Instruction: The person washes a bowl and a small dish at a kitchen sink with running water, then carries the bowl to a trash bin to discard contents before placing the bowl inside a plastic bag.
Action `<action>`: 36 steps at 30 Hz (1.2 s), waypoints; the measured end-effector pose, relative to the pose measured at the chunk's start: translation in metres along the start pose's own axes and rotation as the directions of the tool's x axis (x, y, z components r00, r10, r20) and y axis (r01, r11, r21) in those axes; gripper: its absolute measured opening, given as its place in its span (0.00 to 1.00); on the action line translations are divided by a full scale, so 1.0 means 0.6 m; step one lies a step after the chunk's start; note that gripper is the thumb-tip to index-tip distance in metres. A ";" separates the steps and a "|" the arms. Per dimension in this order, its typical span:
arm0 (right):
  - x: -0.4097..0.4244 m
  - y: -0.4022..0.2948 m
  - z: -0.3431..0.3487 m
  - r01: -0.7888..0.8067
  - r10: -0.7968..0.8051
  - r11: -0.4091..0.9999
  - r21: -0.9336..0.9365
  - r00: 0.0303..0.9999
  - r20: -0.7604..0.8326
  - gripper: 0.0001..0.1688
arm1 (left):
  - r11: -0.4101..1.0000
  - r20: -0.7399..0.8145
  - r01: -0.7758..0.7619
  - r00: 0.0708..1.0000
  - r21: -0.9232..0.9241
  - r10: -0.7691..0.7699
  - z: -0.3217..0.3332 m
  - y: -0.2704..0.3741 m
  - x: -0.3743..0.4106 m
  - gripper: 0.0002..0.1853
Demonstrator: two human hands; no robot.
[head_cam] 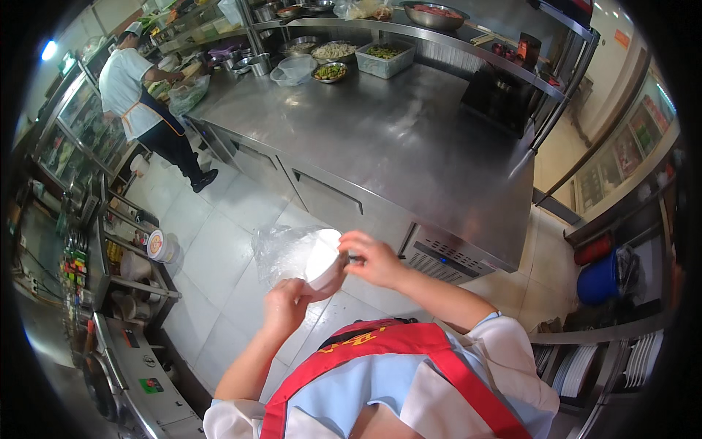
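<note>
A white bowl-like container (323, 263) is held tilted in front of my body, above the tiled floor. My left hand (285, 307) pinches its near left side, the thumb along the edge. On the far right side, my right hand (373, 259) grips the rim with bent fingers. Crumpled clear plastic film or a thin bag (282, 249) spreads out from the container's left side. Whether the plastic is wrapped around the container or only lies against it, I cannot tell. Whatever is inside the container is hard to make out.
Ahead stands a stainless-steel counter (351, 131) with bowls of cut food (330, 72) and a plastic tub (385, 57) along its back. A co-worker (142, 99) stands at the far left. A stove (148, 373) is at lower left; stacked plates (576, 370) are at lower right.
</note>
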State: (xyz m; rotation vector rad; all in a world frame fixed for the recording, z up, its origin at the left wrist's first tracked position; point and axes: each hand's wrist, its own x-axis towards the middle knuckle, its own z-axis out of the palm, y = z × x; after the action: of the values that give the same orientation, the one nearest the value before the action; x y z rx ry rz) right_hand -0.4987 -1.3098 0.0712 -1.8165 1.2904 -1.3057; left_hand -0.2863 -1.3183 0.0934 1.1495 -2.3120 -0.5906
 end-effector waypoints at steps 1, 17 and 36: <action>-0.003 0.006 -0.005 -0.096 0.094 0.995 -0.022 0.992 -0.080 0.15 | 0.998 -0.014 0.055 0.998 0.007 -0.055 -0.005 -0.007 -0.003 0.07; -0.010 0.019 0.018 -0.105 0.185 0.951 0.292 0.947 -0.263 0.10 | 0.988 -0.081 0.140 0.986 -0.072 -0.146 -0.045 -0.035 -0.033 0.09; -0.032 -0.041 -0.145 0.216 0.143 0.648 -0.731 0.908 0.395 0.05 | 0.774 0.135 0.247 0.969 -0.584 -0.207 0.035 0.031 0.082 0.03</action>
State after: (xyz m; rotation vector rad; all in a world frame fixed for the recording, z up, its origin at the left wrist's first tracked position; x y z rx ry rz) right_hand -0.5710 -1.2744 0.1170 -2.5110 1.6855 -0.2694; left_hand -0.3362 -1.3448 0.0987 1.0963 -1.8120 -1.3535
